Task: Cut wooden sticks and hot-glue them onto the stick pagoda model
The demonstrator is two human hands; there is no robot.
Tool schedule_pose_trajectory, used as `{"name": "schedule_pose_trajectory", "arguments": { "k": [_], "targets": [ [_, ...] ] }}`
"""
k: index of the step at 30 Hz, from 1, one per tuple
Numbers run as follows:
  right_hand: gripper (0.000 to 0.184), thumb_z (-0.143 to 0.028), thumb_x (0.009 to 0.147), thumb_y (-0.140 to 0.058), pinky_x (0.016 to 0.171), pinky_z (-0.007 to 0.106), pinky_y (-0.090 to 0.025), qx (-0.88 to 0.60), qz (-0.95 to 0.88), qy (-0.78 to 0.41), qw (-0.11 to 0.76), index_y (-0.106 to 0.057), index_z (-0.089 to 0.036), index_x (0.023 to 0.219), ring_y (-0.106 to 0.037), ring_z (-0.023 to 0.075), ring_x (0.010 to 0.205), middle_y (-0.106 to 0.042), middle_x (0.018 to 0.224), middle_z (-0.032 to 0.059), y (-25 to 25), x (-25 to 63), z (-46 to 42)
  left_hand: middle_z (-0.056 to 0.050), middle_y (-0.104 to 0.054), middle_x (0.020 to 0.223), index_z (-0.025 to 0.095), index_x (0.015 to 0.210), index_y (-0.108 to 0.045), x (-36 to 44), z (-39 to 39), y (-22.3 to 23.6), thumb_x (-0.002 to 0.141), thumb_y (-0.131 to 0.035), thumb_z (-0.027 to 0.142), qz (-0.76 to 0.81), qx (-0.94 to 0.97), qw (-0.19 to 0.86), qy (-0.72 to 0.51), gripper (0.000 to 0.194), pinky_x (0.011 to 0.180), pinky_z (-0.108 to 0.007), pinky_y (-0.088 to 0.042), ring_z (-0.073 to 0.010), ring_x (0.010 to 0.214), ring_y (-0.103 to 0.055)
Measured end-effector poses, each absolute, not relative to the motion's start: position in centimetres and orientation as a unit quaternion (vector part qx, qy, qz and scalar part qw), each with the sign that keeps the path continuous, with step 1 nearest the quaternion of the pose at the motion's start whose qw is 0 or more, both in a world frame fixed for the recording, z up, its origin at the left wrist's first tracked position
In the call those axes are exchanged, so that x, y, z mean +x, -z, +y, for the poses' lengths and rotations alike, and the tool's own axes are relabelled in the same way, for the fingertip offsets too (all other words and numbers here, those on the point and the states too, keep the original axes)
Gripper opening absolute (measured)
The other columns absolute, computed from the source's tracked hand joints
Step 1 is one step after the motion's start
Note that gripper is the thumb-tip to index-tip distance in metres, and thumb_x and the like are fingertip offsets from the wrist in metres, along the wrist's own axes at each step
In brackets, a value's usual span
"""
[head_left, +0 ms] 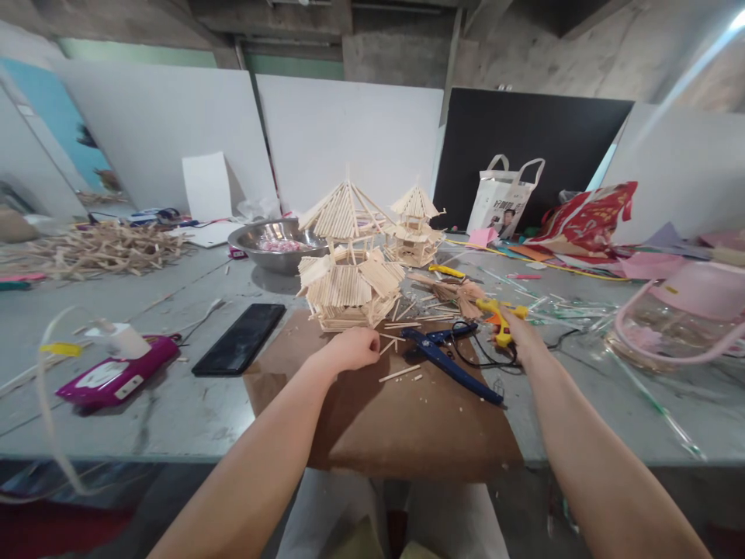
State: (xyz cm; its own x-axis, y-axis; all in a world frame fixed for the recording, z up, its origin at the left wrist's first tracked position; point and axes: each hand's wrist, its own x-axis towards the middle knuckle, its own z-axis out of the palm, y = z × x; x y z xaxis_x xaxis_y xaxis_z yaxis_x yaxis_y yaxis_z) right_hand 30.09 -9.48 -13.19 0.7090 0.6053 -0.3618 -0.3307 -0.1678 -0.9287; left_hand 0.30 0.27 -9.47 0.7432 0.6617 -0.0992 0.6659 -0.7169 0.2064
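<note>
My left hand (pixel 356 349) is closed in a pinch above the brown board, with a short wooden stick (pixel 386 347) showing at its fingertips. Just beyond it stands a pavilion model (pixel 350 287) built of thin wooden sticks, with a peaked slatted upper roof and a wider lower one. My right hand (pixel 517 330) is wrapped round a yellow hot glue gun (pixel 504 314), whose nozzle points left. Between the hands, blue-handled cutters (pixel 451 363) lie on the board (pixel 407 435), among loose stick pieces.
A smaller stick pavilion (pixel 414 229) and a metal bowl (pixel 273 260) stand behind. A phone (pixel 238 339) and a purple power strip (pixel 119 373) lie left. At right are a pink-lidded clear container (pixel 678 310), a yellow-handled knife (pixel 447 271) and a cable.
</note>
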Motion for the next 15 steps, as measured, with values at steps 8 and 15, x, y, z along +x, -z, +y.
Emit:
{"name": "schedule_pose_trajectory", "arguments": {
  "k": [8, 15],
  "targets": [
    [0.024, -0.039, 0.075, -0.047, 0.027, 0.020, -0.040, -0.666, -0.086, -0.319, 0.669, -0.045, -0.018, 0.064, -0.046, 0.0092, 0.028, -0.046, 0.039, -0.0053, 12.74, 30.19, -9.83, -0.003, -0.062, 0.076, 0.019, 0.072, -0.059, 0.33, -0.05, 9.20, 0.064, -0.045, 0.025, 0.365, 0.924, 0.116, 0.010, 0.017, 0.057, -0.023, -0.037, -0.0148, 0.067, -0.055],
    [0.026, -0.040, 0.076, -0.046, 0.029, 0.021, -0.042, -0.641, -0.127, -0.364, 0.664, -0.048, -0.017, 0.065, -0.048, 0.0094, 0.030, -0.049, 0.042, -0.0034, 12.74, 29.81, -9.72, -0.003, -0.062, 0.074, 0.019, 0.070, -0.059, 0.31, 0.19, 9.38, 0.063, -0.045, 0.024, 0.364, 0.925, 0.109, 0.014, 0.016, 0.054, -0.023, -0.037, -0.0145, 0.064, -0.054]
  ]
}}
